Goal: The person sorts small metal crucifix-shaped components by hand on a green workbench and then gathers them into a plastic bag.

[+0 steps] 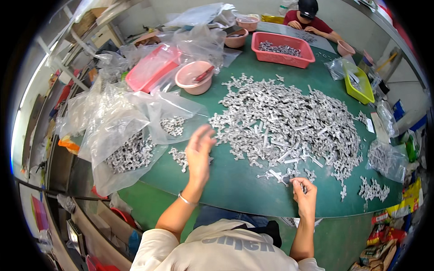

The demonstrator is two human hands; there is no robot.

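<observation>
My left hand (199, 156) is raised over a small group of grey cross-shaped metal pieces (180, 158). Its fingers, slightly blurred, are stretched out and hold nothing that I can see. At the near edge of the big pile, my right hand (305, 196) is closed in a pinch; a tiny dark bit shows between its fingers, too small to name. Just left of that hand lie a few loose cross-shaped pieces (276, 175). The large heap of grey metal crosses (289, 117) spreads over the green table (235, 192) ahead of both hands.
Left stand a clear plastic bag (118, 131) with more pieces, a pink bowl (192, 74) and a pink tray (156, 67). Farther back sits a red tray (282, 61) of parts; a yellow-green tray (361, 92) is at right. A person (308, 18) in a cap works at the far end.
</observation>
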